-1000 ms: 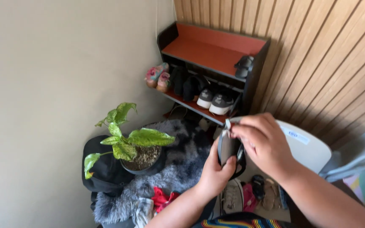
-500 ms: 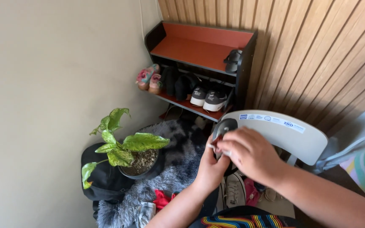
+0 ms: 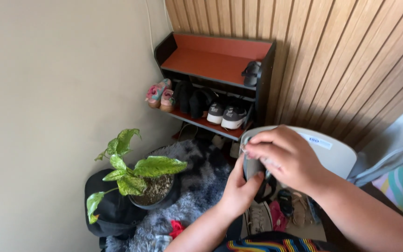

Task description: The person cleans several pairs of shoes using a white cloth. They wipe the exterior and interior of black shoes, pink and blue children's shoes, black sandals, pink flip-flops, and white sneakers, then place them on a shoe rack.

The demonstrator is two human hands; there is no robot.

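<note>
**Dark object held between two hands above a shoe corner**

A small dark object (image 3: 253,169) is shown held in front of the body, above the floor (image 3: 311,228) and just before the curved white chair back (image 3: 339,156). It is gripped from below by the left hand (image 3: 239,189), whose thumb is pressed against its lower side and whose fingers are wrapped behind it. The right hand (image 3: 283,156) is placed over its top, the fingertips pinched closed on a small pale piece at the object's upper left edge. What that piece is cannot be told. The long axis of the object is seen to run roughly upright, from the left palm below to the right fingertips above; both hands are in contact with it, the right one covering most of its upper half. Only a dull grey-black surface is visible; a dark strap or cord appears to hang beneath it.

Around the hands, the following are seen. A potted plant (image 3: 138,175) with mottled green leaves is set on a grey shaggy rug (image 3: 197,182), at the rug's left edge, beside a black bag (image 3: 106,210). A dark shoe rack (image 3: 211,70) with an orange top stands in the corner against the slatted wooden wall (image 3: 350,60); grey-and-white sneakers (image 3: 227,114) and pink children's shoes (image 3: 159,93) are stored on its shelf. Further sandals (image 3: 276,214) lie on the floor below the hands.
</note>
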